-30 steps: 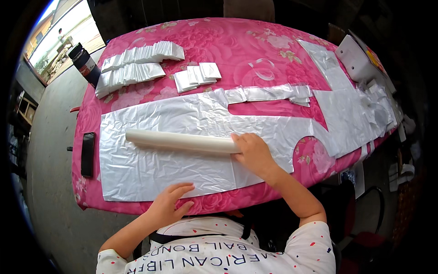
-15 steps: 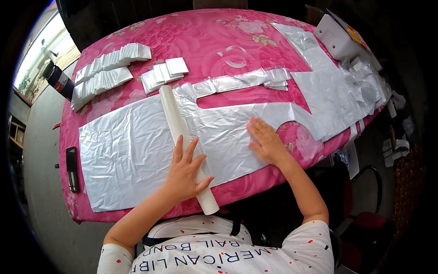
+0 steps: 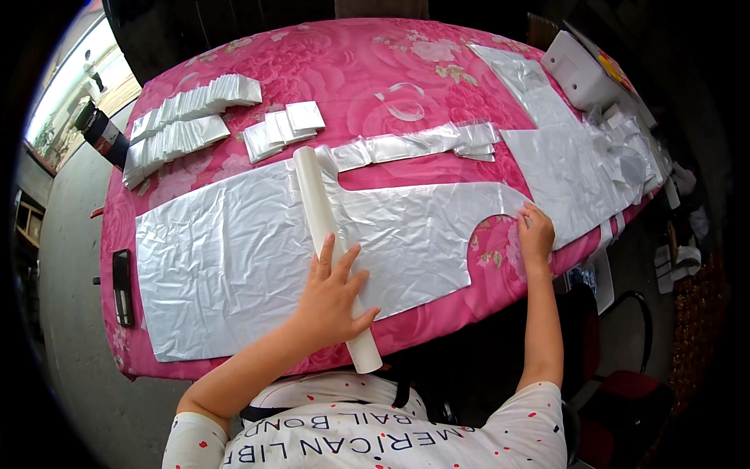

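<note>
A thin white plastic sheet with curved cut-outs, shaped like an apron (image 3: pixel 219 258), lies spread flat across the table. A white tube (image 3: pixel 316 199) rests slantwise over it, its near end past the table's front edge. My left hand (image 3: pixel 330 295) lies on the tube's near half, open, with fingers spread. At the sheet's right end, beside the rounded cut-out, my right hand (image 3: pixel 537 234) is closed, pinching the tip of the narrow plastic strap between thumb and fingers. Another strip of the plastic (image 3: pixel 406 144) runs to the right along the sheet's far side.
Folded white plastic packets (image 3: pixel 180 141) stand in rows at the far left, beside a smaller group (image 3: pixel 283 129). More plastic sheets (image 3: pixel 566 176) lie at the right, near a white bin (image 3: pixel 578 66). A black case (image 3: pixel 123 288) sits by the left edge of the pink tablecloth (image 3: pixel 328 70).
My right hand has moved right from lying flat on the sheet to pinching the strap's end. The tube and my left hand have shifted slightly right.
</note>
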{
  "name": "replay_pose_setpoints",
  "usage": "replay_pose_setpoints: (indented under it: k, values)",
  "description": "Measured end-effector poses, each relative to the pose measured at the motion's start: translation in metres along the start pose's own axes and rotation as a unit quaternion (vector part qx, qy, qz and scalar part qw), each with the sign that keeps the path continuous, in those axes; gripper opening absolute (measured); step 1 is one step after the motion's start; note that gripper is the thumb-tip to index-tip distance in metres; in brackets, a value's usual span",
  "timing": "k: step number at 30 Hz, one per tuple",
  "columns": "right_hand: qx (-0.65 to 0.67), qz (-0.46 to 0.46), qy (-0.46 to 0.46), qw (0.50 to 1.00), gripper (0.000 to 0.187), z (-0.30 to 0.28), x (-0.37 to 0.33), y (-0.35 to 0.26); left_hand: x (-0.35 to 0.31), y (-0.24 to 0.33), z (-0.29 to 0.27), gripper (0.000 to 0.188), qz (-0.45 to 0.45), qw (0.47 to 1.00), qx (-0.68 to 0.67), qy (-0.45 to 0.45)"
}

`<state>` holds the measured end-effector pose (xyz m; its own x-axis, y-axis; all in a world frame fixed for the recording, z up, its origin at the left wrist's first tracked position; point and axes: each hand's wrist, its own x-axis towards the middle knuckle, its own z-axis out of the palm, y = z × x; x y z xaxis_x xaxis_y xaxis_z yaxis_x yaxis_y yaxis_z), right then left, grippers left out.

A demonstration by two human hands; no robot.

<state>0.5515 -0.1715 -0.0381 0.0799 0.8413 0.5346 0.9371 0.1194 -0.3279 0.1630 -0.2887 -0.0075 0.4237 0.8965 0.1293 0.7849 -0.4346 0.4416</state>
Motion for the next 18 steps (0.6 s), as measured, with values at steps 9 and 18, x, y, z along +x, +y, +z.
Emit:
replay_pose_setpoints:
  k: [9, 18]
  values:
    - [0.052, 0.017, -0.018, 0.998, 0.028, 0.018, 0.006, -0.046, -0.006, -0.001, 0.000, 0.048, 0.007, 1.000, -0.002, -0.004]
    - [-0.014, 0.046, -0.061, 0.997, 0.022, 0.018, 0.005, 0.020, -0.013, -0.002, 0.003, 0.047, 0.017, 1.000, -0.017, 0.012]
